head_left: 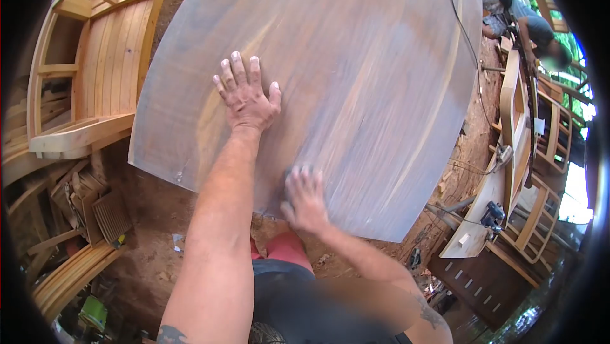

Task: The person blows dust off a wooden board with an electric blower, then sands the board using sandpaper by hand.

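Note:
A large wooden tabletop (pixel 356 71) with curved sides fills the middle of the head view, its brown grain hazed by pale dust. My left hand (pixel 249 101) lies flat on it with the fingers spread, holding nothing. Close to the near edge, my right hand (pixel 306 198) is smeared by motion and presses down on the wood. Under its fingertips shows the edge of a small dark grey sanding pad (pixel 290 171), mostly hidden by the hand.
A black cable (pixel 452 1) runs over the tabletop's far right side. Slatted wooden furniture (pixel 117 58) stands at left, above stacked wood pieces (pixel 76 274). On the right are a power tool (pixel 492 214), a pale board (pixel 467 236) and chair frames (pixel 540 210). Another person (pixel 537 23) bends at far right.

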